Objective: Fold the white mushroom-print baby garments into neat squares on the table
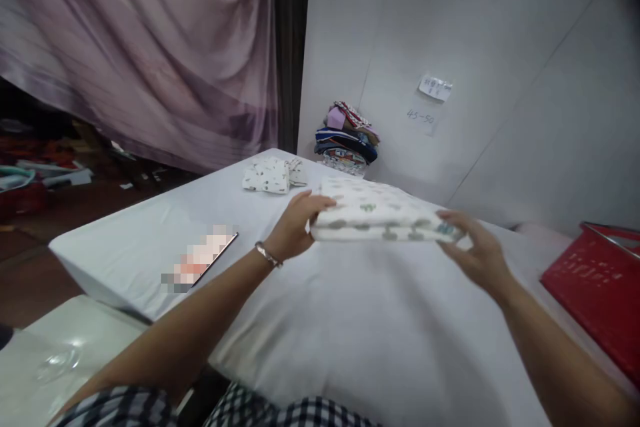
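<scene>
A folded white cloth (370, 210) with grey and green prints is held between my two hands over the white-covered table (350, 320). My left hand (297, 223) pinches its left end, thumb and fingers closed on the edge. At the opposite end my right hand (473, 250) grips the cloth the same way. Slight blur softens the cloth, and I cannot tell whether its underside touches the table. Farther back, another folded white cloth (267, 175) with small dark prints lies on the table.
Folded clothes (346, 137) are stacked against the wall at the back. A pixelated flat device (205, 260) lies on the left of the table. On the right stands a red basket (590, 287). A white stool (75, 353) is at lower left; a pinkish curtain (200, 47) hangs behind.
</scene>
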Available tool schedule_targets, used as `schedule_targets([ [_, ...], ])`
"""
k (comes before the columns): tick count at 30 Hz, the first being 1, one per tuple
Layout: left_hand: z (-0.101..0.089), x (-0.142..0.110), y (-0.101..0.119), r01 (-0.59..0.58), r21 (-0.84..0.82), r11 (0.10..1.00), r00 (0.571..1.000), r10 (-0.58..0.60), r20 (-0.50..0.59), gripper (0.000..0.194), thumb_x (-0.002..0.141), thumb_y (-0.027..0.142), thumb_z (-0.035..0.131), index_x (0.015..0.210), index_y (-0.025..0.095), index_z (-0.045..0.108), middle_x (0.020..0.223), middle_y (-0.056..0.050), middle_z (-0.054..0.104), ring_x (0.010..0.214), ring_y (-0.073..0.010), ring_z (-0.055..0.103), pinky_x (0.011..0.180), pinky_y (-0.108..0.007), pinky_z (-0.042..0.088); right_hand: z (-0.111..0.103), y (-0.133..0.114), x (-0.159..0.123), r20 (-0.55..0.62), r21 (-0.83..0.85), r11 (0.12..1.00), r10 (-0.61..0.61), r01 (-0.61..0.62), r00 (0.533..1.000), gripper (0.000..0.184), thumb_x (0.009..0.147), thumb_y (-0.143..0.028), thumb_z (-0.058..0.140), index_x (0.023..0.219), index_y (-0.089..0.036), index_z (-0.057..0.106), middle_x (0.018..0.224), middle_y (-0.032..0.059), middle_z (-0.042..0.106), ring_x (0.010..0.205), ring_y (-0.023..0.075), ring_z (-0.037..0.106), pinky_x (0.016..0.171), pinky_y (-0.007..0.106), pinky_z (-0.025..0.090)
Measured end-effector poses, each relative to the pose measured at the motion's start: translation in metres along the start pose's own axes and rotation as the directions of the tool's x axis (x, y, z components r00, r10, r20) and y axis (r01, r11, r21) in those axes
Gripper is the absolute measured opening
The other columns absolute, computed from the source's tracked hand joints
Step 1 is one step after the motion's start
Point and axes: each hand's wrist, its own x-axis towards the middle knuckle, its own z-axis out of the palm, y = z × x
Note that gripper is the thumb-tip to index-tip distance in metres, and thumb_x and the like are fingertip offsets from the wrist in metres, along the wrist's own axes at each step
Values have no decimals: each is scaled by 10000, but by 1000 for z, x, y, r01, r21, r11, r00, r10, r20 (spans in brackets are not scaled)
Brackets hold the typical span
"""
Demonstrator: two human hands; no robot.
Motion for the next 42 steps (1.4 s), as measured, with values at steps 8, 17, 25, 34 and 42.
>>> schedule_targets([
  [8, 52, -112, -38, 90, -24, 996, 929, -76, 362, 366, 770, 80, 433, 1073, 242, 560, 1234, -54, 562, 1228, -166, 422, 1085, -398, 199, 91, 52, -140, 326, -29, 991, -111, 128, 939, 229, 740, -198, 506, 963, -217, 557, 1155, 101, 563, 1103, 249, 510, 932, 439, 425],
  [17, 49, -129, -10, 417, -192, 888, 909, -406, 98, 295, 738, 135, 470, 982, 241, 598, 1100, -26, 615, 1059, -167, 531, 954, -313, 398, 83, 37, -150, 344, 145, 979, 86, -144, 935, 347, 774, -217, 454, 1113, -239, 522, 1313, 72, 455, 1237, 247, 399, 1033, 465, 329],
  [25, 56, -105, -2, 572, 26, 820, 820, -573, 5, 300, 761, 506, 524, 813, 217, 588, 806, -20, 635, 736, -176, 565, 695, -287, 425, 106, -23, -119, 246, 30, 999, -47, 41, 968, 322, 825, -359, 519, 1121, -243, 575, 1234, 82, 551, 1211, 279, 431, 1047, 533, 274],
  [34, 68, -51, -30, 746, 66, 663, 659, -749, 64, 425, 682, 470, 595, 999, 190, 545, 951, -97, 652, 915, -262, 590, 741, -309, 406, 154, -58, -94, 380, 40, 996, -86, 77, 921, 399, 862, -398, 462, 1219, -239, 542, 1305, 73, 499, 1238, 255, 407, 1035, 479, 325],
  [42, 72, -65, -43, 736, -44, 675, 677, -735, 48, 90, 703, 210, 496, 780, 206, 543, 793, -35, 644, 776, -196, 586, 645, -275, 396, 161, -55, -103, 449, 48, 998, -49, 31, 892, 444, 842, -414, 501, 1266, -284, 501, 1359, 48, 443, 1273, 260, 363, 1052, 502, 300],
])
